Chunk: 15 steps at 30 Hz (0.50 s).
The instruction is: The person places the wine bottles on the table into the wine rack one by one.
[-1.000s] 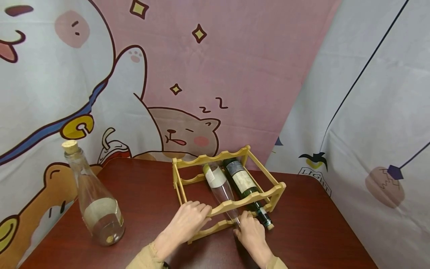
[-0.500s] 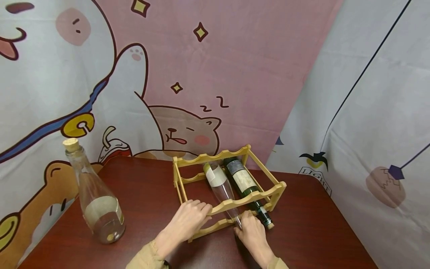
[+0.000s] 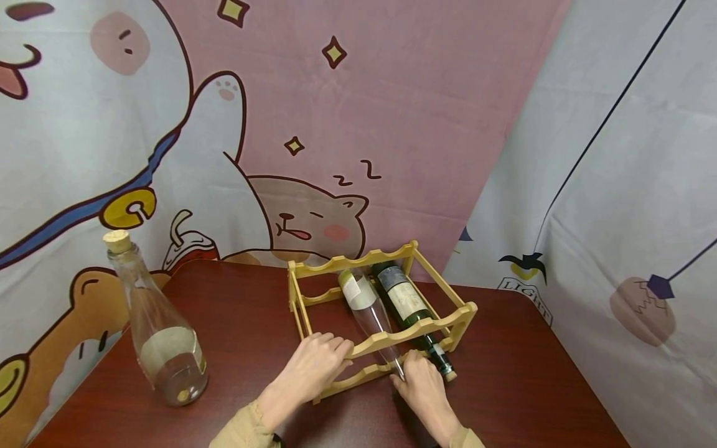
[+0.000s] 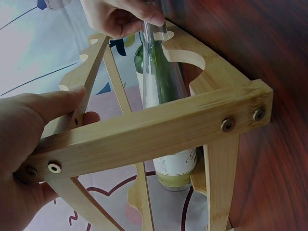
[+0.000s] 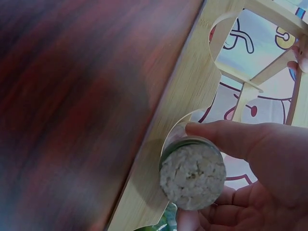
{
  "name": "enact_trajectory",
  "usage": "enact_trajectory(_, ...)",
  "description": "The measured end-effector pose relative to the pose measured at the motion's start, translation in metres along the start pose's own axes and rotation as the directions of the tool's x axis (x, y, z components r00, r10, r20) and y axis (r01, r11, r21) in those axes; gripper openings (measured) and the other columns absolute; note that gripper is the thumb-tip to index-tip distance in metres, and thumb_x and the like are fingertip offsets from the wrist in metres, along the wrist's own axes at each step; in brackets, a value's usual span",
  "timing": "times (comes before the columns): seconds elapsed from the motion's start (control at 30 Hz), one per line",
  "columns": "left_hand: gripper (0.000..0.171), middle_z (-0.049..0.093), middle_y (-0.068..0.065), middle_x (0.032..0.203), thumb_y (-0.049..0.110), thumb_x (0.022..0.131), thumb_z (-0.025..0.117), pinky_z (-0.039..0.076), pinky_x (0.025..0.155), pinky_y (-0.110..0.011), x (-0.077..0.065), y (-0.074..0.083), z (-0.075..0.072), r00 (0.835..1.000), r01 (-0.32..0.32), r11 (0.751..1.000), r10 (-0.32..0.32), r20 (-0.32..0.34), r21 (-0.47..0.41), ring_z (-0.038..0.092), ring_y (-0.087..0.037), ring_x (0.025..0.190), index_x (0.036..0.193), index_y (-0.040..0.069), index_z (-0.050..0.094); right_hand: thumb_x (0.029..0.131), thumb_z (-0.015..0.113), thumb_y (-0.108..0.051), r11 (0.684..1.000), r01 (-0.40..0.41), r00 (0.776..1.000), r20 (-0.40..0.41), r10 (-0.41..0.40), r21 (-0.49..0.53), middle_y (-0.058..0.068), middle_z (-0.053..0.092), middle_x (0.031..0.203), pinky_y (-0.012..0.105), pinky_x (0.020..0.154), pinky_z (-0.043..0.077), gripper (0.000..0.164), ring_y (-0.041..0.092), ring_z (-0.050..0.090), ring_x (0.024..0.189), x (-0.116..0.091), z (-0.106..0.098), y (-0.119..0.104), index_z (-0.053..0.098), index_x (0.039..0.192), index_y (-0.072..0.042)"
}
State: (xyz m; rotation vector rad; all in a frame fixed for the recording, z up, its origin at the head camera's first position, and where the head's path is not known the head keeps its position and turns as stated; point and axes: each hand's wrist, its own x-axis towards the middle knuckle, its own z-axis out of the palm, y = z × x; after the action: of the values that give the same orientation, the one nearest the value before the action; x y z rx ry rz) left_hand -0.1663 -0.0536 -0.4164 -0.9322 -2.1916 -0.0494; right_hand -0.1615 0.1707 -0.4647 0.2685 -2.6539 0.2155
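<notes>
Low in the rack (image 3: 386, 340), the clear bottle (image 3: 363, 296) lies lengthwise, base at the far side, neck toward the near side and slightly right. The right hand (image 3: 424, 387) is nearer: its thumb and fingers close round the neck just behind the cork (image 5: 192, 174), so the bottle runs away from them. The left hand (image 3: 318, 367) grips the rack's near left end, off the bottle. Just right lies the green bottle (image 3: 406, 300), roughly parallel; well left, a corked bottle (image 3: 168, 351) stands on the table (image 3: 246, 323).
</notes>
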Motion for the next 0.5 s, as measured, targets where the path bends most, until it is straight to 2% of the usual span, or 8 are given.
enact_trajectory(0.23, 0.029, 0.060, 0.010, 0.060, 0.038, 0.069, 0.076, 0.036, 0.047, -0.020, -0.0001, 0.0003, -0.0004, 1.000, 0.003, 1.000, -0.003, 0.013, -0.001, 0.053, -0.008, 0.054, 0.071, 0.019, 0.055, 0.062, 0.084, -0.021, 0.999, 0.006, 1.000, 0.028, -0.008, 0.047, 0.013, 0.060, 0.057, 0.032, 0.038, 0.041, 0.038, 0.024, 0.058, 0.047, -0.0001, 0.0004, 0.0019, 0.054, 0.070, -0.001)
enact_trajectory(0.5, 0.029, 0.060, 0.011, 0.060, 0.038, 0.069, 0.076, 0.036, 0.047, -0.020, -0.0008, 0.0000, -0.0002, 1.000, 0.001, 1.000, -0.001, 0.010, 0.002, 0.053, -0.008, 0.054, 0.071, 0.019, 0.055, 0.068, 0.081, -0.023, 0.997, -0.025, 0.996, 0.092, 0.018, 0.079, 0.014, 0.060, 0.056, 0.031, 0.036, 0.039, 0.033, 0.023, 0.058, 0.045, 0.0005, 0.0018, 0.0058, 0.056, 0.071, -0.001)
